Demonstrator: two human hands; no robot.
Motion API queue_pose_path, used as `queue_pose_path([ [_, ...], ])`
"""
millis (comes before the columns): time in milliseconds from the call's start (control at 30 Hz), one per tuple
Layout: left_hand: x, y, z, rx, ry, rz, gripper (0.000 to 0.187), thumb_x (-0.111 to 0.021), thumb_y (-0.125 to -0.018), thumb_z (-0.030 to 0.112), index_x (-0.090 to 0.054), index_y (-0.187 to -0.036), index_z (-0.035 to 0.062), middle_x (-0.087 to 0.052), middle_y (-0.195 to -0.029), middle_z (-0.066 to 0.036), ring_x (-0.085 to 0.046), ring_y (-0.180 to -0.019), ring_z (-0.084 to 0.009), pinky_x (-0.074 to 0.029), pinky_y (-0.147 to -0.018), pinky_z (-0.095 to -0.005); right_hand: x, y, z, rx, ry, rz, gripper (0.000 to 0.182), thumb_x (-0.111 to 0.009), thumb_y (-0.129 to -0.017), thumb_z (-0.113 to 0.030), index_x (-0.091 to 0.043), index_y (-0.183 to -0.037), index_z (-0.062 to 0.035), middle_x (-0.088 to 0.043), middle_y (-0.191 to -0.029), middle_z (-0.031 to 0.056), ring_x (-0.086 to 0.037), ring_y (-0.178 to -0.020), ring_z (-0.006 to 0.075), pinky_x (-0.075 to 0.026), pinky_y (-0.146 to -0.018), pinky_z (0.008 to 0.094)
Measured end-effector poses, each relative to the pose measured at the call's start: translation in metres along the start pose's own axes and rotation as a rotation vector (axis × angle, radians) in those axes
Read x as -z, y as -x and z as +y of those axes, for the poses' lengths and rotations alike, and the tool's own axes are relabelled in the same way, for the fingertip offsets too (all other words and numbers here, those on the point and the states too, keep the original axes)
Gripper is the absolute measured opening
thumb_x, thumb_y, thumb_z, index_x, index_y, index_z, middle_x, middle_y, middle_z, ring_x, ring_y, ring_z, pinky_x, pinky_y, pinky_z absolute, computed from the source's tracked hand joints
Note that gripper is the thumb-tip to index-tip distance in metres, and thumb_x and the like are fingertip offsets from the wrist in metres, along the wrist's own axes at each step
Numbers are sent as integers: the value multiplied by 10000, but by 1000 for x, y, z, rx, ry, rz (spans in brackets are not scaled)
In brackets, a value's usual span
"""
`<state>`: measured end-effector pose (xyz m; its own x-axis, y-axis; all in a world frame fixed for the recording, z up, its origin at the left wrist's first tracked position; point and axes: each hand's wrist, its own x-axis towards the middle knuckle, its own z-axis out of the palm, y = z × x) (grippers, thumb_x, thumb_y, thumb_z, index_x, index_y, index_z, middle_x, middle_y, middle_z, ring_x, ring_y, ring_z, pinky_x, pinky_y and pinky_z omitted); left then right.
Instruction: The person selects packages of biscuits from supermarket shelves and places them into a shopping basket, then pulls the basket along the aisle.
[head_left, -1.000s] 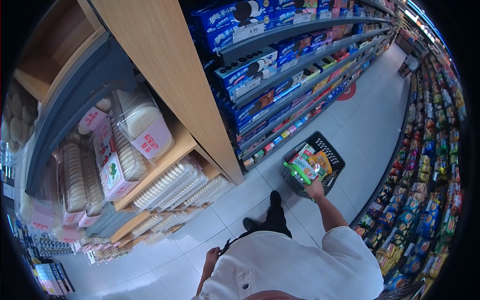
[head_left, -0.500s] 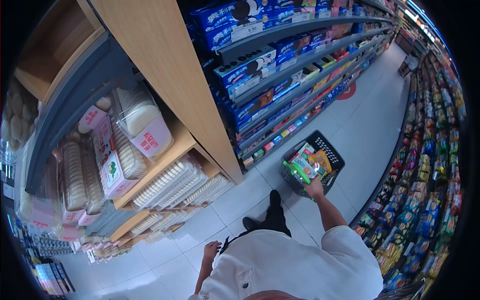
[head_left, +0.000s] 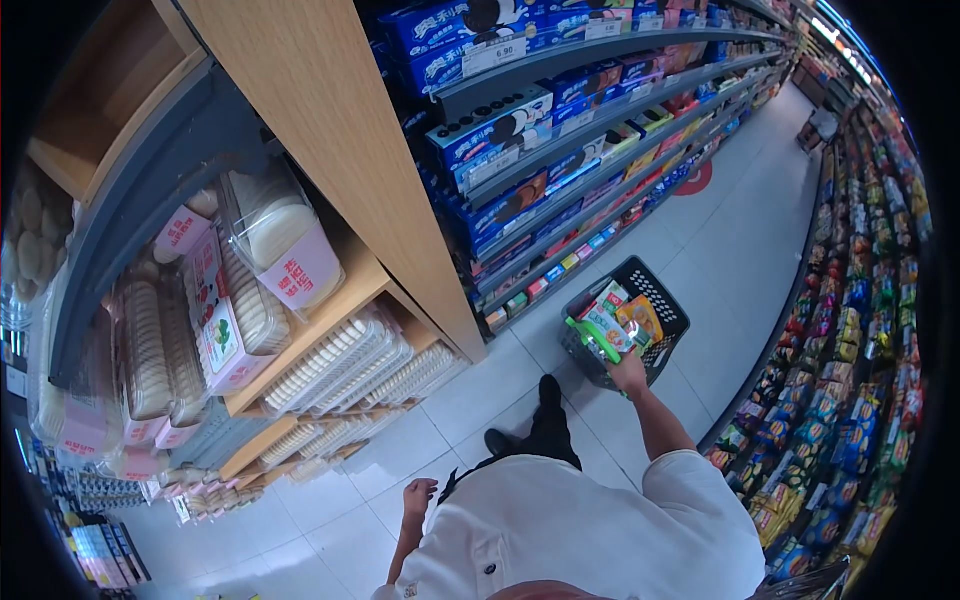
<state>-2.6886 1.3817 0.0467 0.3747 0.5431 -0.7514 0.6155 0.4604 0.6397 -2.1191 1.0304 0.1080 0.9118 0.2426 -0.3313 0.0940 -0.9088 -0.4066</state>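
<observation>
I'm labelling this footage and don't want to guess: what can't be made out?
All in the head view:
Floor of the basket: hidden by packets.
Palm of the right hand: hidden by its back.
Packets' fine print: too small.
Blue boxes up top: partly cut off by the edge.

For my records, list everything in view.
Shopping basket: one, black, centre right
Handle: one, green, on basket
Packets: several, multicoloured, in basket
Oreo boxes: many, blue, ahead
Price tags: several, white, ahead
Shelves: several, dark grey, ahead
Food packs: many, clear, left
Wooden unit: one, tan, left
Snack bags: many, multicoloured, right
Floor tiles: many, pale, below
Floor mark: one, red, ahead
Shirt: one, white, bottom
Trousers: one pair, black, centre
Shoes: two, black, centre
Left hand: one, bare, beside shirt
Right hand: one, bare, grip on handle
</observation>
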Motion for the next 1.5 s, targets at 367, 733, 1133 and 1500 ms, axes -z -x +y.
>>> queue_pose_path([
  [367, 3, -16, -5, -38, 39, -10, 405, -489, -1087, 307, -749, -1192, 15, -818, -1143, -130, -776, -965, -240, -595, -800, -369, -4, -4, 5, -6, 18, -13, 500, -697, -892, -369, -776, -1170, 39, -772, -1084, 321, -756, -1048, 474, -603, -965, 533],
  [733, 2, -18, -6, -29, -7, 11, 386, -505, -1098, 318, -769, -1141, 40, -822, -1128, -99, -782, -938, -216, -587, -744, -342, -8, -6, 8, 11, -17, 2, 498, -704, -888, -365, -777, -1160, 45, -772, -1092, 319, -753, -1062, 471, -599, -975, 529],
  [1133, 3, -21, -9, -15, 45, 1, 396, -514, -1095, 277, -715, -1330, 29, -816, -1167, -119, -782, -925, -223, -595, -735, -336, 1, 0, -2, -5, -3, -5, 482, -701, -876, -354, -783, -1135, 44, -772, -1086, 317, -752, -1056, 471, -598, -971, 529],
  [1500, -4, -15, -9, 28, -48, 9, 380, -583, -1078, 216, -682, -1385, 15, -812, -1190, -123, -775, -955, -206, -583, -773, -332, -4, -3, 5, -10, -8, -21, 503, -695, -883, -362, -772, -1142, 63, -765, -1087, 335, -750, -1064, 479, -595, -976, 531],
])
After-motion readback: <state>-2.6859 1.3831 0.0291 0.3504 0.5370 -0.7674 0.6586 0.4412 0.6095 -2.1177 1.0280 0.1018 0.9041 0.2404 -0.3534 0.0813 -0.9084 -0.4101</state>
